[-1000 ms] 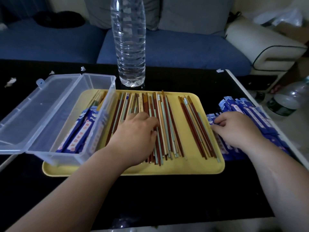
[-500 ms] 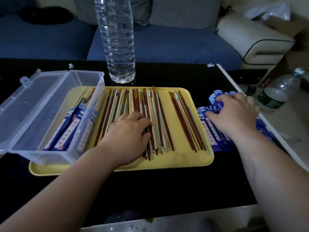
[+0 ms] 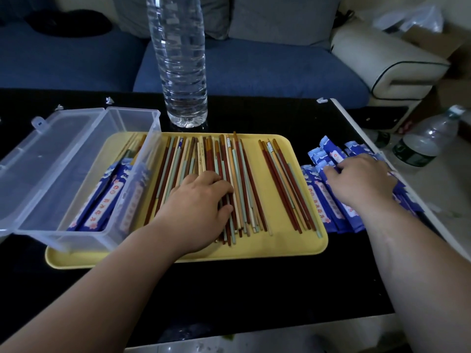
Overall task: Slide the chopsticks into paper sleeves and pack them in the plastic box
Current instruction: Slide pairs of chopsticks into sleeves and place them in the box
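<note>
- My left hand (image 3: 201, 212) lies palm down on the loose chopsticks (image 3: 229, 184). The fingers are curled and pressed on the sticks, but I cannot tell if they already pinch a pair; nothing is lifted.
- My right hand (image 3: 362, 182) lies palm down on the pile of blue paper sleeves (image 3: 321, 200). The fingertips (image 3: 331, 170) touch the upper sleeves, slightly bent. I see no sleeve gripped or raised yet.
- The chopsticks run away from me, long axis from the near edge of the yellow tray (image 3: 280, 248) to its far edge. The sleeves lie almost the same way, just beside the tray on its right.
- So each hand is nearer to its own thing: left to the sticks, right to the sleeves. I judge that the next move must bring one pair and one sleeve together, end to open end.
- The plastic box (image 3: 76, 174) stands open on the left part of the tray, touching it, with a few sleeved pairs already inside. It is nearer to my left hand.
- A water bottle (image 3: 181, 59) stands behind the tray.
</note>
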